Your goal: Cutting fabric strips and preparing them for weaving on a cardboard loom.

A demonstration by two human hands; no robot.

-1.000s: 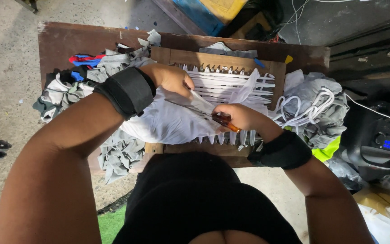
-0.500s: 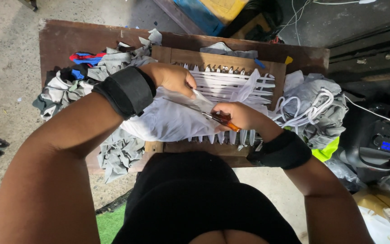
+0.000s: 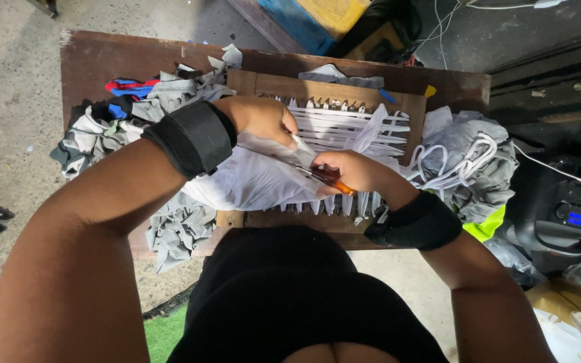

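Observation:
My left hand (image 3: 261, 119) pinches the upper edge of a white cloth (image 3: 243, 181) and holds it taut over a wooden frame loom (image 3: 260, 84) strung with white fabric strips (image 3: 344, 124). My right hand (image 3: 351, 171) grips orange-handled scissors (image 3: 331, 180), whose blades point left into the cloth just under my left fingers. Both wrists carry black bands. The cloth hides the frame's lower left part.
The frame lies on a brown wooden table (image 3: 102, 60). Grey, blue and red fabric scraps (image 3: 112, 117) are heaped at the left, a grey scrap (image 3: 179, 228) hangs off the front edge, and grey cloth with white loops (image 3: 462, 161) sits right. A black radio (image 3: 569, 215) stands at far right.
Both hands stay at the same spot on the cloth; the scissors have shifted only slightly along it.

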